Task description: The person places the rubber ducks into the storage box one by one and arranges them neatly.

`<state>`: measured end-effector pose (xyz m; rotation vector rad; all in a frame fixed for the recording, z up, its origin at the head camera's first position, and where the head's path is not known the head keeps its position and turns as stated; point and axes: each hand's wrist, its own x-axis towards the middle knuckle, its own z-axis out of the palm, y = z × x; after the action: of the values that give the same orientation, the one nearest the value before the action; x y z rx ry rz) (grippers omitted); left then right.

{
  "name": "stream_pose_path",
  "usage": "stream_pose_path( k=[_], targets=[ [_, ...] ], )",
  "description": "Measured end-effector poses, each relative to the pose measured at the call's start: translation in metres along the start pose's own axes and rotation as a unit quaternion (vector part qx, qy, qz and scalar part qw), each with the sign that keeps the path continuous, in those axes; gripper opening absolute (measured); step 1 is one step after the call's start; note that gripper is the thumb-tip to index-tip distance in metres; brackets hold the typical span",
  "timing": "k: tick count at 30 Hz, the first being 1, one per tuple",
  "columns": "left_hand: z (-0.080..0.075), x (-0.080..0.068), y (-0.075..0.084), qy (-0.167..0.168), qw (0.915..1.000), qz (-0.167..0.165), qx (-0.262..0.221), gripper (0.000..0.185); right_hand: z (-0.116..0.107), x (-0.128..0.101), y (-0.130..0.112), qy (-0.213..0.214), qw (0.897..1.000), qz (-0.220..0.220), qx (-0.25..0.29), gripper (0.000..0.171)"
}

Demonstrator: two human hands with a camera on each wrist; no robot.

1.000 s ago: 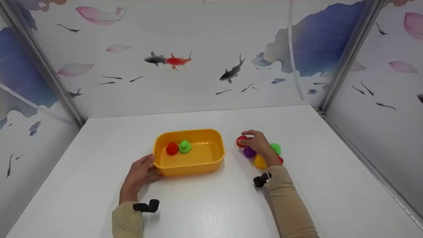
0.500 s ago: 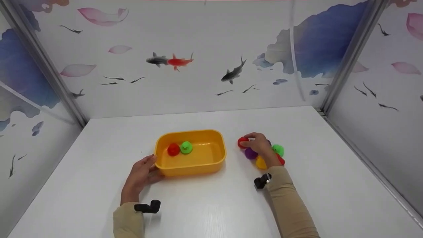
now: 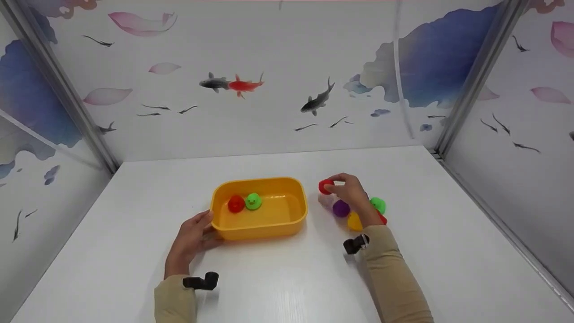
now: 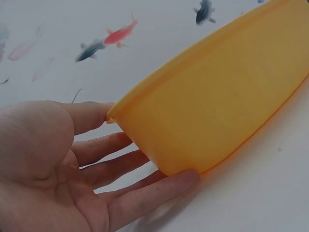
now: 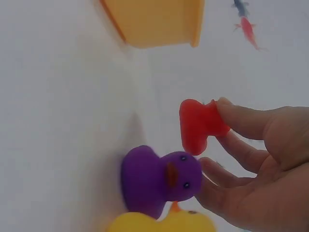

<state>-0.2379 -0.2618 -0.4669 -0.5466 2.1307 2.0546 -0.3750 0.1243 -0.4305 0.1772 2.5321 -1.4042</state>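
Note:
My right hand pinches a small red toy duck between thumb and fingertips, raised off the table. Just below it in the right wrist view are a purple toy duck and a yellow toy duck. At the left end of a yellow plastic tub, my left hand rests its thumb tip at the rim. Its other fingers, nearly straight, lie against the outer wall and lower edge. Inside the tub sit a red toy duck and a green toy duck.
Near the right wrist are another green toy duck and a red toy, partly hidden by the arm. The white table is bounded by printed panels at the back and sides.
My right hand has closed its fingertips on the red duck and lifted it from the table, slightly up and left. The left hand and tub have stayed in place.

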Motion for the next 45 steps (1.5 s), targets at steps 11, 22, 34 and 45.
stream_pose_path(
  k=[11, 22, 34, 45],
  targets=[
    [0.001, 0.001, 0.001, -0.004, 1.0000, -0.002, 0.002, 0.060, 0.006, -0.022, -0.032, 0.002, 0.996, -0.092, 0.024, 0.041],
    [0.000, -0.002, 0.000, -0.004, 1.0000, 0.003, -0.003, 0.059, 0.039, -0.033, -0.045, -0.037, 0.986, -0.160, 0.024, 0.039],
    [0.000, 0.002, -0.001, 0.009, 0.9999, -0.002, 0.007, 0.061, 0.067, -0.024, -0.058, -0.097, 0.980, -0.172, -0.012, 0.034],
    [0.000, 0.001, 0.000, 0.001, 1.0000, -0.002, 0.001, 0.060, 0.093, -0.018, -0.076, -0.115, 0.982, -0.141, -0.047, 0.033]
  ],
)
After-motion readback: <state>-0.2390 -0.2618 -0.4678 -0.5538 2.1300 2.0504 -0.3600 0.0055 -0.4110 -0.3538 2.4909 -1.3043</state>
